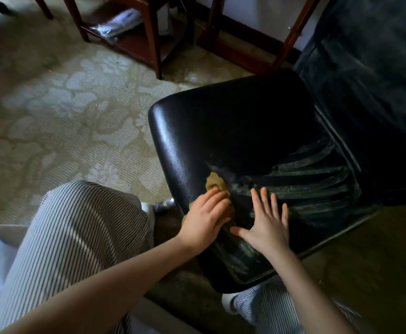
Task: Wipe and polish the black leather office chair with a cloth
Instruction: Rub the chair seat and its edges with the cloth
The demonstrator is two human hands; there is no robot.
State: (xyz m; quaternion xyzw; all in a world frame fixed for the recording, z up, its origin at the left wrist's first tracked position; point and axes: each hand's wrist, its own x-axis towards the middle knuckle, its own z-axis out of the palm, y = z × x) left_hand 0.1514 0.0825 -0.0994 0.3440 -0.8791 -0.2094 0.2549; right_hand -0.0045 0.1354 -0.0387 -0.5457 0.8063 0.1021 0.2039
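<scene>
The black leather office chair (233, 131) fills the right half of the view, its seat facing me and its backrest rising at the upper right. Dusty grey streaks mark the near right part of the seat. A mustard-yellow cloth (217, 184) lies on the seat's near left edge. My left hand (205, 218) presses down on the cloth with its fingers curled over it. Just to the right, my right hand (267, 225) rests flat on the seat with its fingers spread, holding nothing.
My knees in striped trousers (76, 232) are at the lower left and bottom centre. A patterned beige carpet (64, 116) covers the floor. Dark red wooden furniture legs and a low shelf (149, 37) stand behind the chair.
</scene>
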